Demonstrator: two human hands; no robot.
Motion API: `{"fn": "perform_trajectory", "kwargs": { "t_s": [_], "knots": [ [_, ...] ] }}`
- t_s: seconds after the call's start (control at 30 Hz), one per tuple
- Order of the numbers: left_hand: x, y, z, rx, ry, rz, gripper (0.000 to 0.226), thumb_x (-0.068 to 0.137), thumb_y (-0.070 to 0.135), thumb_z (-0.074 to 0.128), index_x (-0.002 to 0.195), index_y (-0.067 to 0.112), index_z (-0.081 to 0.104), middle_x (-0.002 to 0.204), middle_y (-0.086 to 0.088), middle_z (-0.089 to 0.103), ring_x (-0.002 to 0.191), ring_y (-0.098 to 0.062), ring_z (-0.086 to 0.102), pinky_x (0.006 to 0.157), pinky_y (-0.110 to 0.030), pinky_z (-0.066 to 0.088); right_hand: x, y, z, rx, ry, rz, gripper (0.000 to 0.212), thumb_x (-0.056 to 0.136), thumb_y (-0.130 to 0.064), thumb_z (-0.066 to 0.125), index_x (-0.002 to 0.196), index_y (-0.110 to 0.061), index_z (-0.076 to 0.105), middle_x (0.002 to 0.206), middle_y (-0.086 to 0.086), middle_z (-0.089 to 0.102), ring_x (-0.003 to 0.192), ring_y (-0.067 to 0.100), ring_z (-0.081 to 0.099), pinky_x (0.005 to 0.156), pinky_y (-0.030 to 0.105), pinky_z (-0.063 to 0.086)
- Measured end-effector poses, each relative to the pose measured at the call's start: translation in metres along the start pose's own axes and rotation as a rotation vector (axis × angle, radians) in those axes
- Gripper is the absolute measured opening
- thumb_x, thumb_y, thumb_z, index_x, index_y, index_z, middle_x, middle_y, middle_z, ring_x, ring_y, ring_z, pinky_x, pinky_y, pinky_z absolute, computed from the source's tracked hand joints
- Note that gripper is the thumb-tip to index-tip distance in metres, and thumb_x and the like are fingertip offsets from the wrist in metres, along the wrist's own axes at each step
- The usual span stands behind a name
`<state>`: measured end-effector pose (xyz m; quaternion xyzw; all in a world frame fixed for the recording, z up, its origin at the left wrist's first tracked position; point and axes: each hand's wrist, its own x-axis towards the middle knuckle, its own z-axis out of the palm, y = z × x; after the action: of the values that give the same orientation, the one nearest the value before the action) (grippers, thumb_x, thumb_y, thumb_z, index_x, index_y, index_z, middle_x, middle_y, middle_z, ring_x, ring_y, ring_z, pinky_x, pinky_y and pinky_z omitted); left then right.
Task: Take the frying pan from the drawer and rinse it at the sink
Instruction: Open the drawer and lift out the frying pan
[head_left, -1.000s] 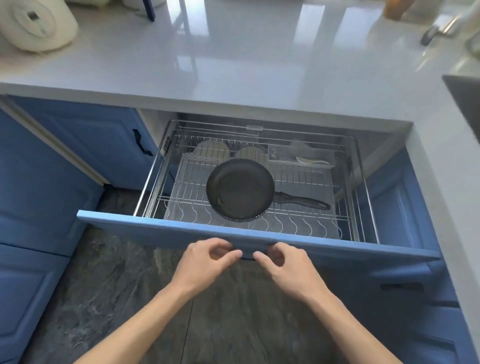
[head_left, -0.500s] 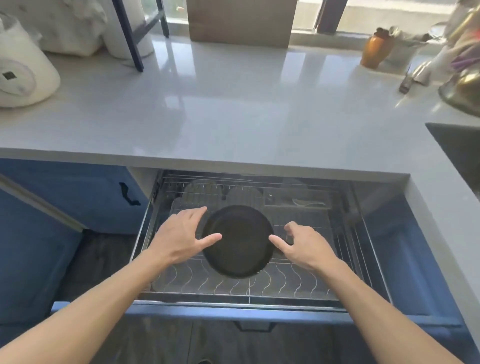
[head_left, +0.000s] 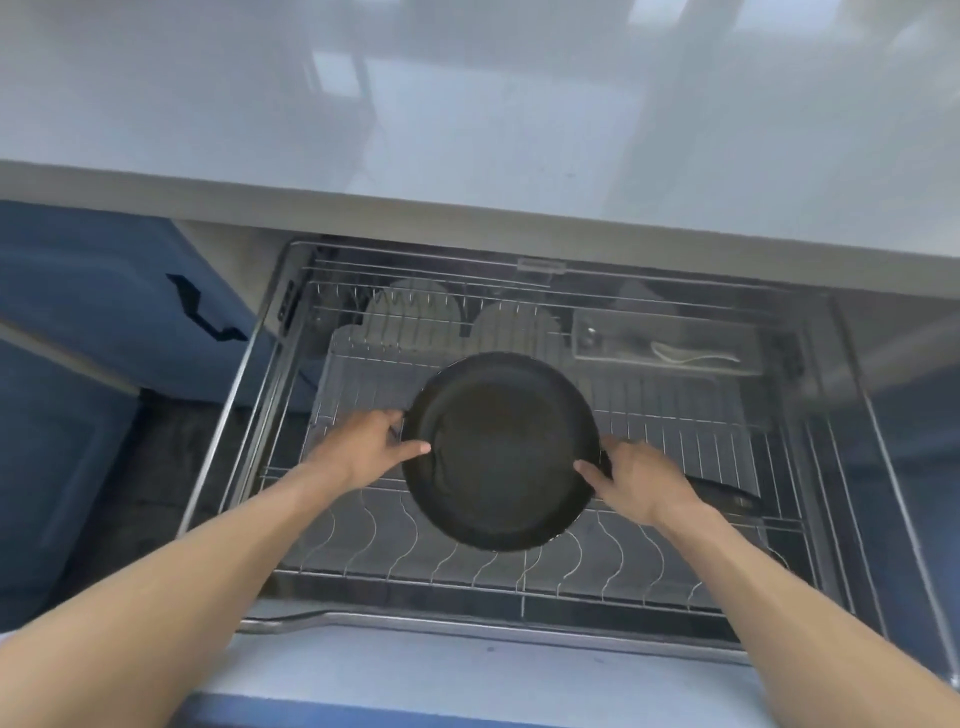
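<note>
A: Where was the frying pan (head_left: 498, 449)?
B: Between both hands, above the wire rack (head_left: 519, 566) of the open drawer (head_left: 467, 670).
A: Hand state?
B: Left hand (head_left: 366, 449) clamped the left rim; right hand (head_left: 641, 480) clamped the right rim beside the handle (head_left: 724, 493).

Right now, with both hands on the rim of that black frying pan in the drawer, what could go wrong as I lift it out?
1. The left hand and right hand pinch only the rim of the round black frying pan; the long black handle sticks out unsupported, so the pan might tip.
2. The handle could snag the wire drawer rack.
3. The grey countertop edge overhangs the drawer's back, so a steep lift could knock it.
</note>
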<state>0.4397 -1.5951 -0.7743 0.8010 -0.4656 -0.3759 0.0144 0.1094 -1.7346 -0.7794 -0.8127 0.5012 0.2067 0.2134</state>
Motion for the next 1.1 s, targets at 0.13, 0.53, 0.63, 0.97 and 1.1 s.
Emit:
{"fn": "perform_trajectory", "kwargs": {
  "t_s": [0.13,0.53,0.63,0.97,1.1],
  "knots": [
    [0.003,-0.002,0.003,-0.034,0.045,-0.005,0.041,0.096,0.059,0.076,0.127,0.034,0.08,0.109,0.009,0.081,0.099,-0.019,0.073,0.084,-0.034,0.054,0.0,0.002,-0.004,0.001,-0.025,-0.026,0.057,0.105,-0.066,0.042,0.126,-0.016,0.063,0.108,0.01,0.075,0.098,0.034,0.072,0.084,0.046,0.06],
    [-0.035,0.011,-0.028,-0.478,0.136,-0.054,0.066,0.088,0.03,0.093,0.149,0.02,0.069,0.08,0.005,0.087,0.07,-0.017,0.085,0.075,-0.04,0.072,-0.048,-0.002,-0.055,0.065,0.059,-0.096,0.046,0.103,-0.062,0.05,0.097,-0.018,0.063,0.078,0.001,0.069,0.075,0.03,0.069,0.071,0.043,0.058],
    [-0.072,0.027,-0.059,-0.495,0.174,0.0,0.077,0.087,0.03,0.094,0.156,0.019,0.061,0.072,0.007,0.085,0.065,-0.015,0.084,0.065,-0.029,0.07,-0.073,-0.001,-0.082,0.064,0.074,-0.106,0.046,0.102,-0.064,0.05,0.088,-0.021,0.058,0.08,-0.001,0.067,0.075,0.028,0.064,0.07,0.041,0.054],
    [-0.187,0.064,-0.139,-0.501,0.203,0.063,0.076,0.081,0.04,0.095,0.151,0.035,0.066,0.072,-0.003,0.084,0.06,-0.013,0.081,0.066,-0.017,0.064,-0.169,-0.019,-0.179,0.026,0.065,-0.218,0.054,0.103,-0.064,0.052,0.072,-0.023,0.037,0.068,-0.007,0.049,0.059,0.013,0.045,0.06,0.032,0.037],
    [-0.208,0.083,-0.177,-0.576,0.252,0.08,0.07,0.081,0.041,0.094,0.144,0.045,0.065,0.077,-0.002,0.086,0.06,-0.017,0.079,0.077,-0.021,0.066,-0.192,-0.027,-0.235,0.055,0.121,-0.234,0.053,0.101,-0.063,0.057,0.07,-0.022,0.045,0.066,-0.005,0.054,0.057,0.011,0.045,0.06,0.025,0.039]
  ]
}}
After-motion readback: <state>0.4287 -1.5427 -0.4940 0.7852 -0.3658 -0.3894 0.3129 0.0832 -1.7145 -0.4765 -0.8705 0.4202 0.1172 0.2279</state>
